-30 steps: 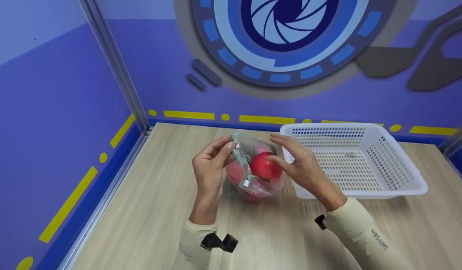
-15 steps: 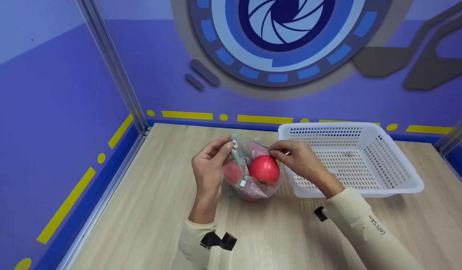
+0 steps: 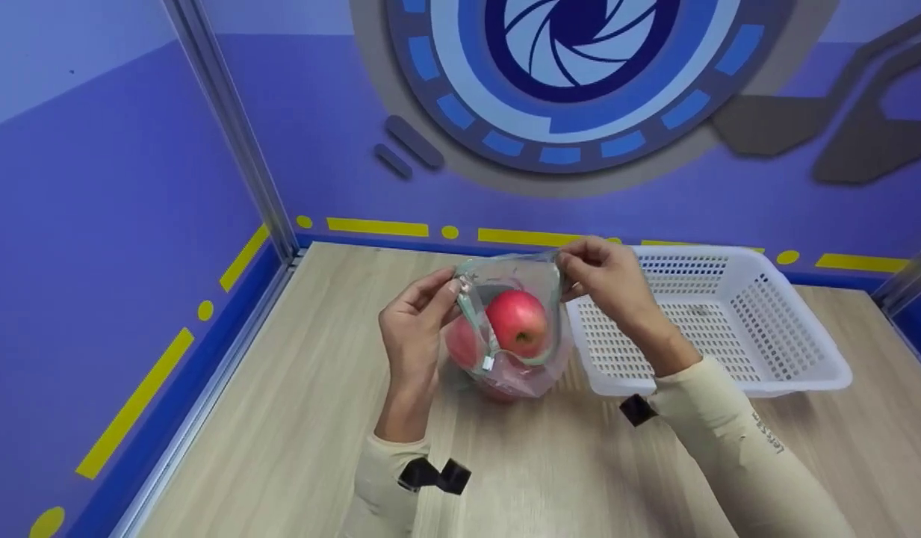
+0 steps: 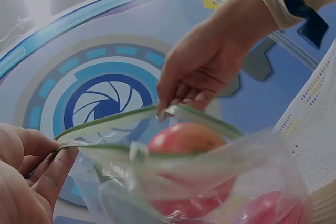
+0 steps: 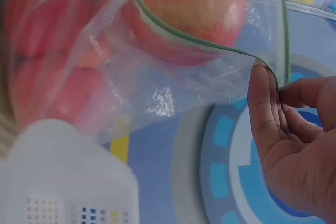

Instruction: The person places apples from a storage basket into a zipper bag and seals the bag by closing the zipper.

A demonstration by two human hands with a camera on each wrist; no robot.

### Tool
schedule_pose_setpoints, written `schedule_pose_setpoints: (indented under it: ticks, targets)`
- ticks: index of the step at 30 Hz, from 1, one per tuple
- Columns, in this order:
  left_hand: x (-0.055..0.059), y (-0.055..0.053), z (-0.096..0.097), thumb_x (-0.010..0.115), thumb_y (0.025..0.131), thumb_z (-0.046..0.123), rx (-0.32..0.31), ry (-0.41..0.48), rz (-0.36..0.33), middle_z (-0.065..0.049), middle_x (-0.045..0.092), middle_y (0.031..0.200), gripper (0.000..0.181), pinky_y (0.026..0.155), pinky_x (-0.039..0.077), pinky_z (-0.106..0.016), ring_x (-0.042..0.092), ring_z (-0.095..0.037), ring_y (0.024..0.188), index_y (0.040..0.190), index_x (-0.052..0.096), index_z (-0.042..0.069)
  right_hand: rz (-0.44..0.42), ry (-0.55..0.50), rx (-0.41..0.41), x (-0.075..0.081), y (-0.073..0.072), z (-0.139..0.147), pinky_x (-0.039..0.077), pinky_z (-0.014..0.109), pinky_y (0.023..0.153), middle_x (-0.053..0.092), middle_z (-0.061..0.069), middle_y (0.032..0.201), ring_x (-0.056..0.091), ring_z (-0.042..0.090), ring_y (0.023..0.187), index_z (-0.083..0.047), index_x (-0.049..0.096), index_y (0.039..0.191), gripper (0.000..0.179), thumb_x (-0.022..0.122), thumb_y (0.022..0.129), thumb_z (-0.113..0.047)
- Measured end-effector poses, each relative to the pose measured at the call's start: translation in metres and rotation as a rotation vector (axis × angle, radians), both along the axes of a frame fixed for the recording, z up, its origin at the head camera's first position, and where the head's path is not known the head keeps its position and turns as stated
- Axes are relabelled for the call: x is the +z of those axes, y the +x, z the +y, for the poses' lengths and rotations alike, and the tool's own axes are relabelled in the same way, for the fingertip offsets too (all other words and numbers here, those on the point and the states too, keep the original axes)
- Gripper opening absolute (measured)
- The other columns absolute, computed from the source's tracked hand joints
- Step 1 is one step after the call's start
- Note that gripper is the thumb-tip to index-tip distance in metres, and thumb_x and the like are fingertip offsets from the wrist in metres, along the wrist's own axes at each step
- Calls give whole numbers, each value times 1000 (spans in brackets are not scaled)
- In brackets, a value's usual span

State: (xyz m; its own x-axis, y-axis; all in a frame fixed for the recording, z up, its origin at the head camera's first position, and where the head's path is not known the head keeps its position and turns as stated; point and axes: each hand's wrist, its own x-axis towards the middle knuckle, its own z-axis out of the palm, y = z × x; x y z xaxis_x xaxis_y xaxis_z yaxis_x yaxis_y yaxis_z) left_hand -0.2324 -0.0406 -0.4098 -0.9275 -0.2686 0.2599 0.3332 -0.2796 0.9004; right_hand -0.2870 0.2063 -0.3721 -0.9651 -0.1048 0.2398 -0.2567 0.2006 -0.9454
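Note:
A clear zip bag (image 3: 535,379) with a green-edged mouth stands on the table, its mouth spread apart. One red apple (image 3: 517,321) sits high in the opening, stem end showing. Lower down, more apples (image 5: 58,87) show through the plastic in the right wrist view. My left hand (image 3: 415,329) pinches the left corner of the bag's mouth between thumb and fingers, beside the white slider (image 3: 488,364). With thumb and fingertips, my right hand (image 3: 609,284) pinches the opposite corner, close to the basket's near left rim.
To the right of the bag stands a white perforated plastic basket (image 3: 804,321). Behind the table rises a blue printed wall (image 3: 340,134), and a second blue panel (image 3: 116,224) borders the left side. The wooden tabletop (image 3: 281,418) extends toward me.
My right hand has gone from loose fingers over the apple to pinching the bag's edge, then moved up and away, spreading the mouth wide. My left hand keeps its pinch.

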Motion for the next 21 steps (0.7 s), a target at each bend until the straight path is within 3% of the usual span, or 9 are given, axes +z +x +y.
schedule_pose_setpoints:
  ticks: [4,7,11,14,18,21]
  targets:
    - [1,1,0,75,99,5,-20,-33,11,-15,76,114,23,91,62,-39,75,-30,101,122,77,-1,34,-8,-32,13,-1,2,65,35,63,70,16,87,70,18,65,12,71,110,19,67,103,-6]
    - [3,4,-2,76,99,8,-60,-120,10,-14,76,112,24,90,63,-39,75,-29,101,122,76,0,90,63,-65,17,-2,4,64,33,61,69,15,87,69,18,64,8,73,111,19,66,103,-7]
    - [14,18,-10,84,95,23,-104,-462,-44,-3,77,98,22,80,63,-32,73,-21,88,110,81,7,156,175,-108,17,-3,8,62,29,58,69,16,85,66,17,61,5,75,114,19,64,102,-4]
    - [22,30,-15,89,88,37,-220,-738,-91,6,74,85,23,70,59,-32,66,-16,79,95,82,16,179,236,-106,15,-4,11,61,25,59,71,16,87,67,15,64,2,78,114,18,68,101,-5]
    - [20,31,-14,93,85,34,-409,-886,-85,10,71,79,21,67,57,-31,64,-13,76,85,80,18,221,321,-72,13,-8,17,60,21,63,76,12,94,69,16,74,-1,79,110,13,76,100,-9]
    - [14,29,-10,95,81,27,-425,-953,-77,11,71,80,21,68,56,-30,65,-11,76,86,79,15,240,362,-35,13,-11,20,60,21,64,78,10,98,69,17,78,-2,79,109,13,76,100,-9]
